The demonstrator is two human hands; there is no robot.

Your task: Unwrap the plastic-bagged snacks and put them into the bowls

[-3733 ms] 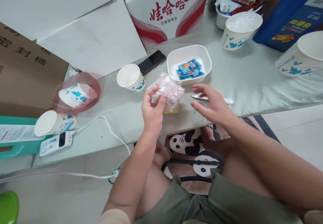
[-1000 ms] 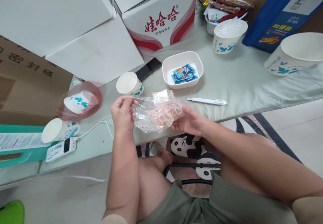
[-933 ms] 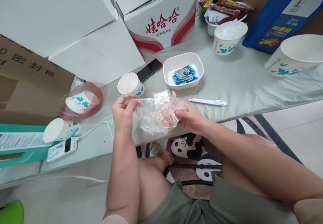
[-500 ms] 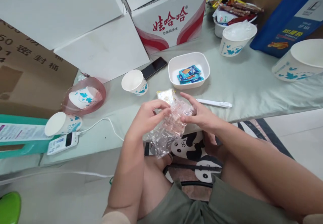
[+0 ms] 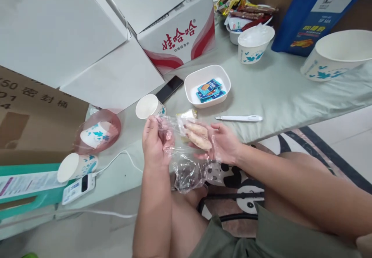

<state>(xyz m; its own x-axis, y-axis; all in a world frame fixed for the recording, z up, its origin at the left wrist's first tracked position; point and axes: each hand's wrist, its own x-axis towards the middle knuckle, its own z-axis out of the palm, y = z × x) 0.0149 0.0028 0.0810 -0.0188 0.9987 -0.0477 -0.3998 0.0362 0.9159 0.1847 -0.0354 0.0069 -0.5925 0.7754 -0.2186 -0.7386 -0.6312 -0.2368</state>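
My left hand (image 5: 157, 141) is closed, pinching one side of a crinkled clear plastic bag (image 5: 187, 171). My right hand (image 5: 225, 143) supports its other side, thumb toward the top and fingers partly hidden by the film. Two pale, long shapes (image 5: 199, 136) show through the plastic at my right fingers; I cannot tell what they are. Behind the bag lies a shiny yellow-and-silver packet (image 5: 187, 114), partly covered. A white pen-shaped cutter or pen (image 5: 240, 118) rests just beyond my right hand. A white paper cup (image 5: 149, 106) stands behind my left hand.
A white tray (image 5: 188, 89) holds several blue packets (image 5: 210, 89). Near it lie a black phone (image 5: 170, 88) and a red-and-white carton (image 5: 180, 37). Paper cups (image 5: 252, 52) and a blue container (image 5: 308, 21) stand right. A white power bank (image 5: 78, 188) with cable sits left.
The crumpled plastic is now stretched between my hands. My left hand has moved left, and the pale shapes have come into view. The camera view has shifted.
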